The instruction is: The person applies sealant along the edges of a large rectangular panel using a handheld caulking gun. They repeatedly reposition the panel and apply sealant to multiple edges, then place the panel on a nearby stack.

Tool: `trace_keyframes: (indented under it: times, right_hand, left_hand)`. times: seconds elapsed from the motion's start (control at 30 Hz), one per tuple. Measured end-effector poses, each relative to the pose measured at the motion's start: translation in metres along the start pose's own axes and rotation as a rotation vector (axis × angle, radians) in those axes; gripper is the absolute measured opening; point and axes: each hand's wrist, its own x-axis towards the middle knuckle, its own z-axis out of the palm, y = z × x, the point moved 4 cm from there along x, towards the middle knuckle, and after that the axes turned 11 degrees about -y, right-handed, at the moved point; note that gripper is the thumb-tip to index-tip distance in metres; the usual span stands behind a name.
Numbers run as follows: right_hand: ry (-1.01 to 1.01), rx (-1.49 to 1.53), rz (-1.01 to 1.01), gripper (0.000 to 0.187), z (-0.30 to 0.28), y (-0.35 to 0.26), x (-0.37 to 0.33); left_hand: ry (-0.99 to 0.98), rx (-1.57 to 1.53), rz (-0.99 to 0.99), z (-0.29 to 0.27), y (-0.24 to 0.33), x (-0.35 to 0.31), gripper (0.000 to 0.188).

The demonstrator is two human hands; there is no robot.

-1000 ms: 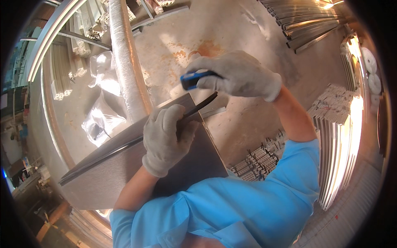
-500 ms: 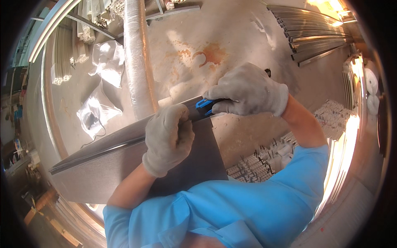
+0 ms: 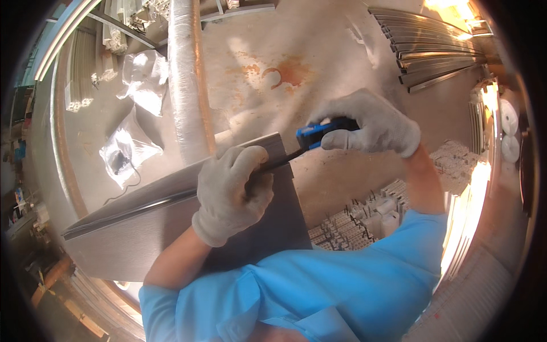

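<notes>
A dark grey panel [image 3: 128, 233] with a long, narrow top edge lies in front of me, its right corner near the middle of the view. My gloved left hand [image 3: 231, 191] rests at that edge, fingers curled round a thin dark strip [image 3: 284, 161]. The strip runs from this hand up to a blue-and-black hand tool [image 3: 312, 135], whose exact kind I cannot make out. My gloved right hand [image 3: 367, 125] grips the tool just beyond the panel's right end, off the panel face.
A plastic-wrapped long bundle [image 3: 191, 85] stretches across the floor beyond the panel. Metal profiles [image 3: 430, 51] lie at the far right. Clear plastic bags [image 3: 128, 151] are at left. Stacked small pale parts [image 3: 364, 222] stand at right near my elbow.
My right hand has moved right with the tool, off the panel's edge. The dark strip now shows stretched between tool and left hand. The left hand has barely shifted.
</notes>
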Motion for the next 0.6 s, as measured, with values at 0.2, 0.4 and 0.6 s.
trace_keyframes:
  times: [0.2, 0.4, 0.6]
  right_hand:
    - [0.049, 0.208, -0.014, 0.037, 0.044, 0.019, 0.008]
    - [0.050, 0.194, -0.063, 0.033, 0.047, 0.020, 0.012]
    - [-0.155, 0.536, 0.052, 0.031, 0.052, 0.027, 0.024]
  left_hand:
    - [-0.055, 0.074, -0.010, 0.001, 0.009, 0.005, 0.033]
    - [-0.047, 0.185, 0.054, 0.005, 0.014, 0.003, 0.035]
    - [-0.031, 0.273, 0.105, 0.010, 0.018, 0.000, 0.034]
